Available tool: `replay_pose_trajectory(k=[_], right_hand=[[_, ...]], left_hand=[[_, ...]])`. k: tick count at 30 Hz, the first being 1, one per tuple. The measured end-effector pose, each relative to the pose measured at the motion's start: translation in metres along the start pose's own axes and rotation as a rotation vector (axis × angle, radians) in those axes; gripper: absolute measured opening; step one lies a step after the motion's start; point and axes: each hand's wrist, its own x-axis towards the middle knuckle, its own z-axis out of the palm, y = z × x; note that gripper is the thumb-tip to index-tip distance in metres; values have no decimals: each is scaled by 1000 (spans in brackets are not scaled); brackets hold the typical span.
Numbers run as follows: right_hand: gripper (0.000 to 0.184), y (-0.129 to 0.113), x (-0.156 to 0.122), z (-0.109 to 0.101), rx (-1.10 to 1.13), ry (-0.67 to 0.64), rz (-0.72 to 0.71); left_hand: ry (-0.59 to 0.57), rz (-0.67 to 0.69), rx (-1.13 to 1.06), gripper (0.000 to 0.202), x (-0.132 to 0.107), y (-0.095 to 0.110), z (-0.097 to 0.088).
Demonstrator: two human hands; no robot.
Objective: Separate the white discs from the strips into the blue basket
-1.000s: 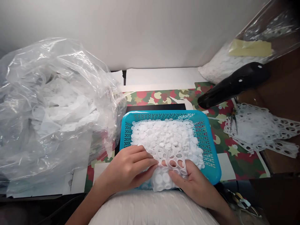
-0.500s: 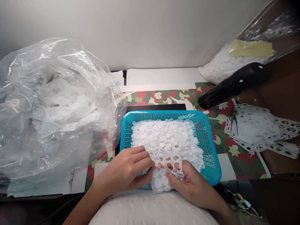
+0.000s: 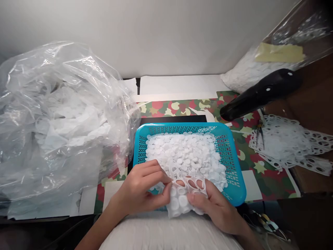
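Together, the left hand [image 3: 136, 187] and right hand [image 3: 217, 208] close their grip on a holed white sheet [image 3: 182, 199] bearing discs, over the near edge of a turquoise mesh basket [image 3: 182, 127] heaped with white discs [image 3: 184, 149].

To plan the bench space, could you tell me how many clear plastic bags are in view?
2: a large bag left of the blue basket, and a bag at upper right.

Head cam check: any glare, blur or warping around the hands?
Head view: glare streaks cross the clear plastic bag, the blue basket looks slightly bowed by wide-angle warping, and the left hand, right hand and perforated white sheet show no obvious blur, though the lower right corner falls dark.
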Motion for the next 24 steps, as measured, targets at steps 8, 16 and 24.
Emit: replay_pose_trajectory(k=[8, 16, 24], right_hand=[[43, -27, 0, 20, -56, 265, 161], [37, -17, -1, 18, -23, 268, 60], [42, -11, -5, 12, 58, 261, 108]], left_hand=[[-11, 40, 33, 13, -1, 2, 2], [83, -28, 20, 15, 2, 4, 3], [287, -221, 101, 16, -2, 0, -12]])
